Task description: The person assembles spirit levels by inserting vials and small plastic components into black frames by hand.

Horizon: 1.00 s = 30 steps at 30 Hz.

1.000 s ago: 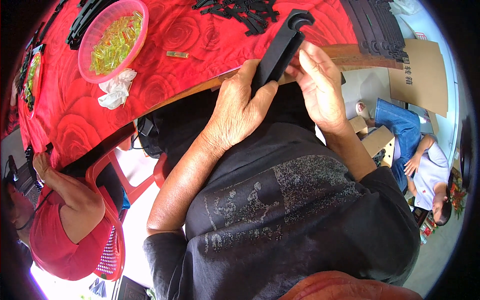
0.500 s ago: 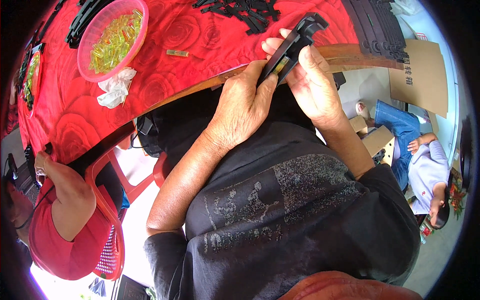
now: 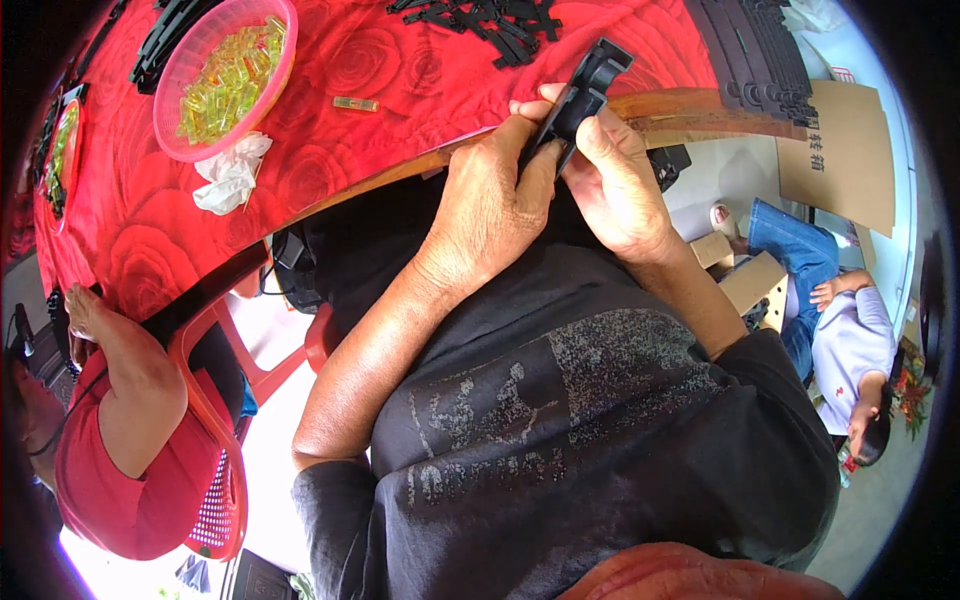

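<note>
Over the table's front edge I hold a long black plastic piece [image 3: 592, 82] with a hooked, notched upper end, tilted up to the right. My left hand [image 3: 485, 205] is closed around its lower part, with the thumb pressed into its channel. From the other side my right hand [image 3: 622, 190] grips it, thumb along the edge and fingers behind. The thumbs and fingers hide most of the lower end. On the red rose-patterned cloth [image 3: 365, 60] to the left lies a small, clear-yellowish vial [image 3: 356, 104].
A pink basket [image 3: 163, 110] of yellow-green vials [image 3: 235, 85] stands at left, by a crumpled white tissue [image 3: 234, 178]. Small black parts [image 3: 480, 22] lie at the back; long black strips [image 3: 750, 55] at right. A person in red [image 3: 140, 450] sits left, another [image 3: 850, 340] right, near a cardboard sheet [image 3: 840, 150].
Both hands have lowered the black piece slightly and shifted it left. A yellow vial visible in its channel before is now hidden by my left thumb. The person at left has moved an arm.
</note>
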Available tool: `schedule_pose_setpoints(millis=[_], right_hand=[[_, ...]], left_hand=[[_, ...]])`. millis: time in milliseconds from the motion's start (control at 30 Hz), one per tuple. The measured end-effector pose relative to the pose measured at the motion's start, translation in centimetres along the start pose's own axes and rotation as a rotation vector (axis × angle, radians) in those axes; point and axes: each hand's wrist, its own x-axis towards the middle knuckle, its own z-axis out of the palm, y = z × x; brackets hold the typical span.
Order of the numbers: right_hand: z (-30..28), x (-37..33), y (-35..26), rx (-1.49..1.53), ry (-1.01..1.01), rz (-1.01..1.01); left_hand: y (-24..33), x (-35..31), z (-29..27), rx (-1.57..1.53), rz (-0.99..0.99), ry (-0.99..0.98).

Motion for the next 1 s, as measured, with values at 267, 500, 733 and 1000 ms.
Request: schedule_pose_setpoints(millis=[267,500,733,1000], right_hand=[[1.1,-0.5,0.2,0.046,0.123,-0.006],[0.3,-0.5,0.1,0.043,0.13,-0.028],[0.3,-0.7,0.2,0.1,0.082,-0.011],[0.1,-0.8,-0.2,0.084,0.108,-0.048]], left_hand=[[0.3,-0.2,0.0,-0.023,-0.007,0.033],[0.0,-0.7,-0.6,-0.021,0.035,-0.082],[0.3,-0.8,-0.7,0.038,0.03,-0.072],[0.5,-0.8,-0.3,-0.015,-0.008,-0.085]])
